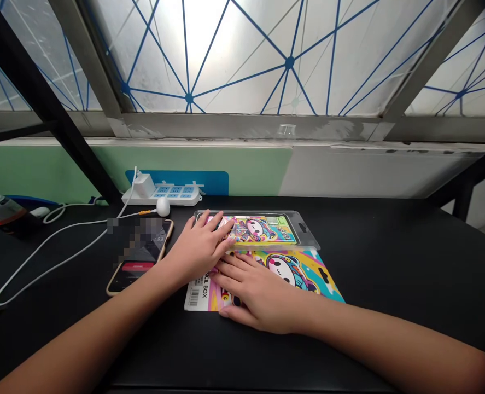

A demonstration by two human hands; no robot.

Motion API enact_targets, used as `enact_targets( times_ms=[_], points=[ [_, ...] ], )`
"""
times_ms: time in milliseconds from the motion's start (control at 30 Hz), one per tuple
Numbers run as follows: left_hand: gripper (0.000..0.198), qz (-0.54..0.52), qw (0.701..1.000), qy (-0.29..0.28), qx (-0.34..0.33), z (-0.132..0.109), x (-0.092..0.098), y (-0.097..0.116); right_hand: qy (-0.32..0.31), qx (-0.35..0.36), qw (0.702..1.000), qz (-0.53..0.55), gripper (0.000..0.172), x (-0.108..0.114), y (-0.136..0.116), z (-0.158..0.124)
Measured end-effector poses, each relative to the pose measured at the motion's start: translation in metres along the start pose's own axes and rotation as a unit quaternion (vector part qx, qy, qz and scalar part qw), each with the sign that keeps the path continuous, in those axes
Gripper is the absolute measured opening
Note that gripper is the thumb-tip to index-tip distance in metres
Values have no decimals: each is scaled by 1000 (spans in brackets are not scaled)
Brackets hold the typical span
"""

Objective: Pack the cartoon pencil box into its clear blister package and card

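A pencil box (262, 229) with a cartoon bear on it lies inside a clear plastic blister shell (307, 232) on the black table. Nearer to me is its printed backing card (322, 273), flat, with a barcode and the words "CIL BOX" showing at its left end. My left hand (199, 246) rests with fingers stretched over the left part of the shell. On the card lies my right hand (262, 293), palm down and fingers extended, covering much of its middle. The fingertips of both hands come close together where shell and card meet.
Left of my hands lies a phone (135, 273), partly blurred out. A white cable (41, 262) loops across the table (410, 273). Behind stand a white power strip (172, 191) and a plug (144, 186) against the wall. A bottle (4, 210) is at the far left, near a black frame bar (62, 120).
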State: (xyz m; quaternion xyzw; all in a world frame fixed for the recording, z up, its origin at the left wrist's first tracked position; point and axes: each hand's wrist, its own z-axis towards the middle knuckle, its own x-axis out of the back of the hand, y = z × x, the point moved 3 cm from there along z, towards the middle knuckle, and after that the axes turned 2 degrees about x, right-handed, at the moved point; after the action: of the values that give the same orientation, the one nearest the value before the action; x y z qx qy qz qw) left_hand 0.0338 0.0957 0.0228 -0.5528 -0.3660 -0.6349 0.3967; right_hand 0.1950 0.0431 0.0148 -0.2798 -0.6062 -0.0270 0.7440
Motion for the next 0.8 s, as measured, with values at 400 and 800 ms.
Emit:
enact_targets(
  times_ms=[400,800],
  points=[
    [65,17,1000,12,-10,-2,-2,9,-30,-7,998,53,60,8,2,-3],
    [59,15,999,21,-23,-3,-3,15,26,40,999,21,55,1,2,-3]
  ],
)
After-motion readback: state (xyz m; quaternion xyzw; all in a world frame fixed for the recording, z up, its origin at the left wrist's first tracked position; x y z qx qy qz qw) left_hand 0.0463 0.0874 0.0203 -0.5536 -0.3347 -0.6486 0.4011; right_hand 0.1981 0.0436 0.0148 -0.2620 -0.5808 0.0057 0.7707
